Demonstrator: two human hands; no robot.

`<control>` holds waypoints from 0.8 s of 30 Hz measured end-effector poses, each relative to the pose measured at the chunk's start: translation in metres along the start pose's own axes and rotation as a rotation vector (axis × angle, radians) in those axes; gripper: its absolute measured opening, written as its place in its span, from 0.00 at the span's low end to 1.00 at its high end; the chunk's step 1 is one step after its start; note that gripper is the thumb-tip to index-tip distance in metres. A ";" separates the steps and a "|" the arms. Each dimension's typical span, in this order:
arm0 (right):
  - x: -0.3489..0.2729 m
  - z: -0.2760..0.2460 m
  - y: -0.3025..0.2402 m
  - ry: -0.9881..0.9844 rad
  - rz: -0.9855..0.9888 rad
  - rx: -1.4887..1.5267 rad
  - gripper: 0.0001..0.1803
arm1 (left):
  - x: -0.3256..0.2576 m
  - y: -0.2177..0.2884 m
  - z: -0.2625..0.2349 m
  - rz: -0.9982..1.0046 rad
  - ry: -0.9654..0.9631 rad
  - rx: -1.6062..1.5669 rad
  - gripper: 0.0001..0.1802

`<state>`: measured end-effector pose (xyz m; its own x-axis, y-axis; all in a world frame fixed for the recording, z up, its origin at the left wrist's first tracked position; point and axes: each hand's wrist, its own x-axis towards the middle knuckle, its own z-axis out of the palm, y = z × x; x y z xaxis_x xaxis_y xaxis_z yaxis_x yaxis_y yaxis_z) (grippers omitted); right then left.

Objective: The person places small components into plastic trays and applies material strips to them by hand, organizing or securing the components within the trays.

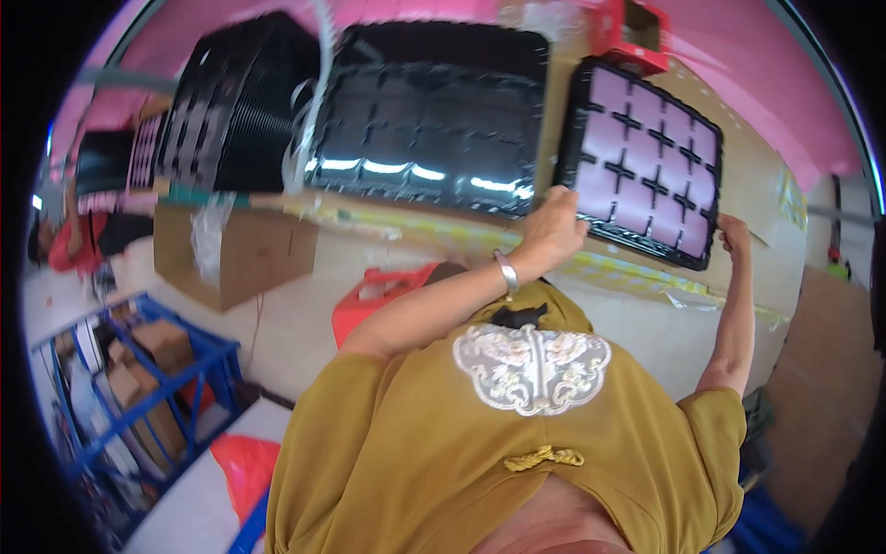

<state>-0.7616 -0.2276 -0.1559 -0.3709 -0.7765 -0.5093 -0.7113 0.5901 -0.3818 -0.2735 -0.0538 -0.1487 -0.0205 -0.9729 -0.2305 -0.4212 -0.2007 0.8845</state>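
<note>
Head view: a black tray (646, 162) with a grid of square pockets showing pink through them is held at two edges over a tan table (766, 185). The left hand (551, 226) is closed on the tray's lower left corner, fingers curled over the rim; a metal bracelet (507, 273) is worn at that wrist. The right hand (734, 235) is set at the tray's lower right corner, but whether its fingers pinch the rim or merely press on it cannot be told. The tray is judged light, thin and somewhat flexible, smooth enough to slip, so it is best gripped at opposite rims rather than by the cross-shaped ribs. Left of the tray, a larger glossy black tray stack (429, 120) is seen, and farther left a ribbed black pile (231, 102). Above the tray a red box (632, 32) is seen; below and left of it hang a plain brown carton (231, 254) and a red stool (378, 295). Far below and left, cartons are kept in a blue rack (148, 388).
</note>
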 end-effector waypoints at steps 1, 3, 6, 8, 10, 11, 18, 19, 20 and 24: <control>0.012 -0.007 0.012 -0.024 -0.008 0.045 0.11 | -0.006 -0.008 -0.001 -0.041 0.020 -0.015 0.22; 0.033 0.000 0.013 -0.019 0.014 0.075 0.11 | -0.010 -0.033 -0.005 0.066 -0.420 -0.023 0.21; 0.066 -0.009 0.035 -0.011 0.025 0.000 0.09 | -0.037 -0.067 -0.008 0.060 -0.468 -0.091 0.21; 0.077 0.006 0.037 0.014 0.029 -0.015 0.09 | -0.067 -0.093 -0.024 -0.082 -0.364 -0.173 0.19; 0.088 0.015 0.041 0.008 0.071 -0.105 0.10 | -0.108 -0.139 -0.027 -0.321 -0.124 -0.276 0.19; 0.099 0.003 0.044 -0.030 0.101 -0.217 0.10 | -0.129 -0.155 -0.031 -0.410 0.003 -0.282 0.19; 0.128 -0.023 0.036 0.645 -0.454 -0.147 0.16 | -0.325 -0.301 0.004 -0.916 0.667 -0.668 0.15; 0.108 0.000 0.028 0.706 -0.549 -0.346 0.18 | -0.344 -0.293 0.006 -0.997 0.810 -0.814 0.12; 0.078 0.036 0.000 0.628 -0.637 -0.326 0.22 | -0.384 -0.315 0.026 -1.045 0.849 -0.812 0.11; -0.005 0.105 -0.087 0.541 -0.961 -0.317 0.14 | -0.461 -0.339 0.097 -1.124 0.839 -0.916 0.16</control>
<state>-0.6350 -0.2519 -0.2015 0.2537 -0.9144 0.3154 -0.9293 -0.3209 -0.1830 -0.2093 0.4740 -0.3812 0.4882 -0.0362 -0.8720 0.7493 -0.4948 0.4401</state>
